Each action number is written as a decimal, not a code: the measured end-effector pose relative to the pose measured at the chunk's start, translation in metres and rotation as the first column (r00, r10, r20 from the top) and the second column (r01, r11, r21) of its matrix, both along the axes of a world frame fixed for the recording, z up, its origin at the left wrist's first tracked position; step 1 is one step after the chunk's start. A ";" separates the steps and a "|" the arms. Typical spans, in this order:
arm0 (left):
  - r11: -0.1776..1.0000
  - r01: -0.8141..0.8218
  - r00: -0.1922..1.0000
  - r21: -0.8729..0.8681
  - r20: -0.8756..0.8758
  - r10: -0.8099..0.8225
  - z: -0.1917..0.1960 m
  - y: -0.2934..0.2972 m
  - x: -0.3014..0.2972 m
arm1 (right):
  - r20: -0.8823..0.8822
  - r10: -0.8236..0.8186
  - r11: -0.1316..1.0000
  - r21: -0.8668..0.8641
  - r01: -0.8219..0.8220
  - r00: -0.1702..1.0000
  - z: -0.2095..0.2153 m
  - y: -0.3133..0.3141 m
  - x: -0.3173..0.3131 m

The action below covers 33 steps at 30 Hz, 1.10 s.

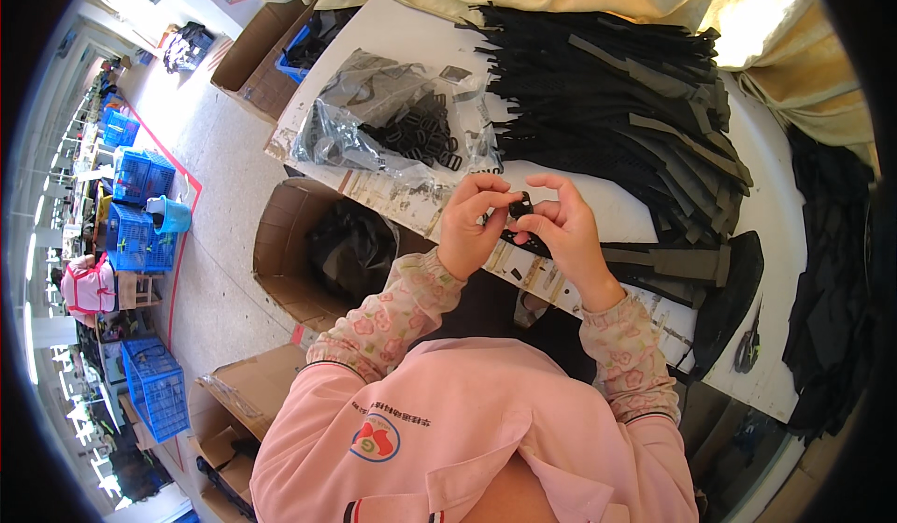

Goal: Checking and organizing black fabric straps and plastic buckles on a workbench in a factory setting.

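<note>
Black plastic, small and pierced with openings, makes up the buckle [520, 205] pinched between the two hands, just above the near edge of the white table [771, 350]. The left hand [475, 224] has its thumb and forefinger closed on the buckle's left side; the right hand [568, 233] grips from the right with thumb and bent fingers, forefinger arched above. Whether a strap end already passes through the buckle is hidden by the fingers. To work it well, I would let one hand keep the buckle steady and square while the other does the fine moving, keeping any webbing flat so it does not twist or bunch in the slot. Just right of the hands lies a long, flat black strap [612, 254] with a broad grey-brown end, which looks soft and pliable. On the far side, a thick heap of straps [598, 103] spreads like a fan, matte and dark, frayed-looking along its left edge. Far left, a crinkled, glossy clear bag [346, 103] spills a tangle of hard, ladder-shaped black buckles [411, 131]. Scissors [747, 347] lie at the right, well apart from the hands.
</note>
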State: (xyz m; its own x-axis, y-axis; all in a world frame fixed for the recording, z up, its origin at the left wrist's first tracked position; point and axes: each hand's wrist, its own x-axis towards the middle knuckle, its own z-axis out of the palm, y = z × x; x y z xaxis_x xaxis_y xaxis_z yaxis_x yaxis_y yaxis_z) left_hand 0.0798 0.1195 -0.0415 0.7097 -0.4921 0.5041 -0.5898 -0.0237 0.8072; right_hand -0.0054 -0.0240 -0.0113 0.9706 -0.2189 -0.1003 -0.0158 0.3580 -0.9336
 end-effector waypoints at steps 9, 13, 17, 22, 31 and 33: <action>0.818 0.026 0.018 -0.575 -0.818 -0.575 -0.006 -0.001 0.011 | 0.359 0.099 0.591 -0.771 0.236 0.928 -0.016 -0.009 0.000; 0.897 0.139 0.288 -0.420 -0.849 -0.443 0.000 -0.007 0.005 | 0.471 -0.054 0.405 -0.796 0.450 0.880 -0.009 0.004 -0.004; 0.936 0.091 0.433 -0.340 -0.833 -0.345 -0.005 -0.012 0.000 | 0.319 -0.148 0.778 -0.547 0.310 0.936 -0.016 0.006 -0.010; 0.949 0.055 0.505 -0.310 -0.812 -0.294 0.000 -0.014 -0.008 | -0.047 -0.140 0.984 -0.118 0.133 0.989 -0.014 -0.004 -0.011; 0.905 0.219 0.587 -0.364 -0.692 -0.420 0.000 -0.010 -0.020 | -0.131 -0.232 0.972 0.006 0.235 0.964 -0.018 -0.002 -0.014; 0.856 0.235 0.516 -0.460 -0.688 -0.511 -0.001 -0.011 -0.023 | -0.129 -0.298 0.950 0.056 0.307 0.946 -0.014 0.003 -0.016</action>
